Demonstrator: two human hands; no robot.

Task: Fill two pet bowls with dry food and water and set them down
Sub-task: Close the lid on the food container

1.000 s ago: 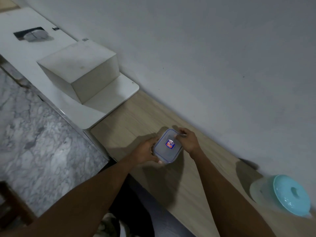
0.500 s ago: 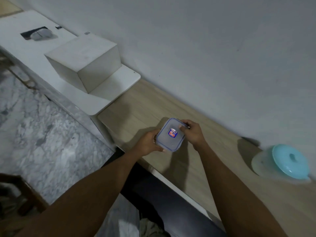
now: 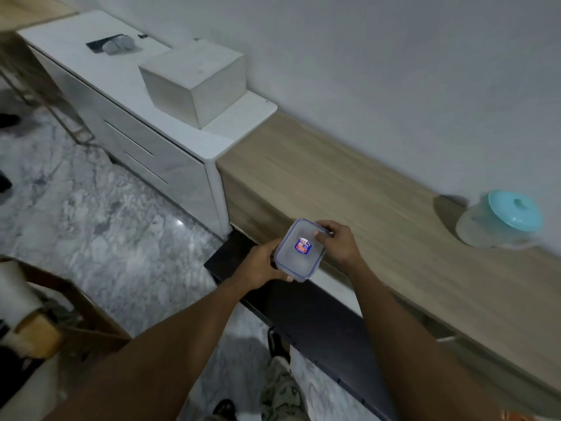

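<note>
Clear plastic box [image 3: 299, 250] with a blue-rimmed lid is being held shut between both hands, left hand [image 3: 261, 263] cupping its side, right hand [image 3: 339, 242] gripping the far clip; steadying underneath while unlatching looks wise.

Dim, soft shadows, blurred edges, wide-angle bending

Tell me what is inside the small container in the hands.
Cannot tell. The container, held by the left hand and right hand, has its sticker-marked lid on, covering the contents.
</note>
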